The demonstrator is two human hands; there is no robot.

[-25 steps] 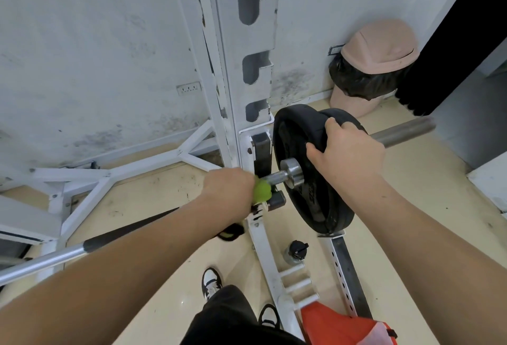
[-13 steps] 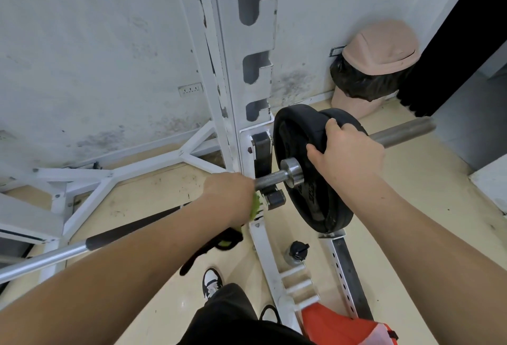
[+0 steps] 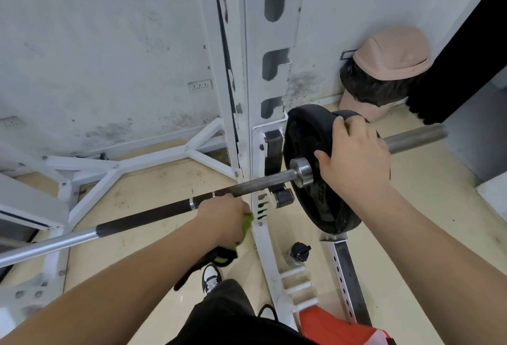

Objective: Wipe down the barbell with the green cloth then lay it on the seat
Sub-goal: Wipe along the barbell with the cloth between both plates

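The barbell [image 3: 263, 181] lies across the white rack, its shaft running from lower left to upper right. Black weight plates [image 3: 310, 136] sit on its right sleeve. My left hand [image 3: 223, 215] grips the green cloth [image 3: 248, 221] just below the shaft, at the edge of the dark grip section. Only a small fold of cloth shows at the fingers; a dark strap hangs beneath the hand. My right hand [image 3: 354, 158] grips the top rim of the plates. The seat is not in view.
The white rack upright [image 3: 255, 76] with bar hooks stands right behind the bar. A pink bin [image 3: 384, 76] with a black liner sits by the wall at right. A dark bottle [image 3: 297, 254] stands on the floor near the rack base. My shoes show below.
My left hand with the cloth has slid left along the shaft, away from the collar, baring the knurled section beside the plates. My right hand has stayed on the plates.
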